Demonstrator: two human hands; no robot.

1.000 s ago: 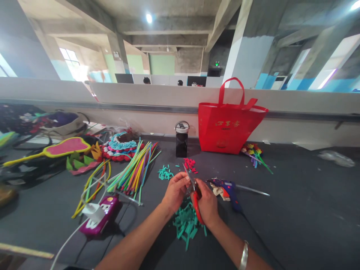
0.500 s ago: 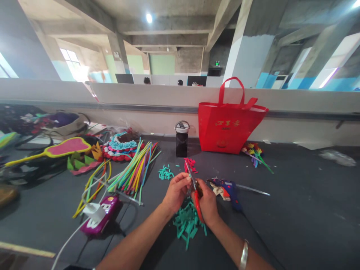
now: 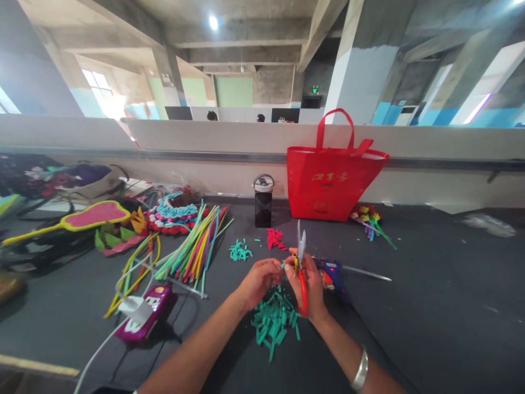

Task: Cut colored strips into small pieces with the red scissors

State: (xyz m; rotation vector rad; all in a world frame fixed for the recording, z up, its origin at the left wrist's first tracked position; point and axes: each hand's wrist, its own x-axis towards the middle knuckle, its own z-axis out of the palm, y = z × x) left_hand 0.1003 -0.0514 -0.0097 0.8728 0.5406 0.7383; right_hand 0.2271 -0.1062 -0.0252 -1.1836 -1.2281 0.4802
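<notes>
My right hand is closed on scissors with orange-red handles, their blades pointing up and slightly apart. Beside it, the fingers of my left hand are pinched together. A tiny teal piece shows at the left fingertips, close to the right thumb; its full shape is hidden. Below both hands lies a loose pile of teal strips. Beyond them are a small heap of short teal bits and a heap of red bits.
A glue gun lies right of my hands. Behind stand a black bottle and a red bag. Leftward are colourful pipe cleaners and a purple power strip with a white plug. A flower bunch lies by the bag.
The scissors have swung from leaning left across the left fingertips to nearly upright, away from them. My right hand has turned and shifted slightly right; the red bits are uncovered.
</notes>
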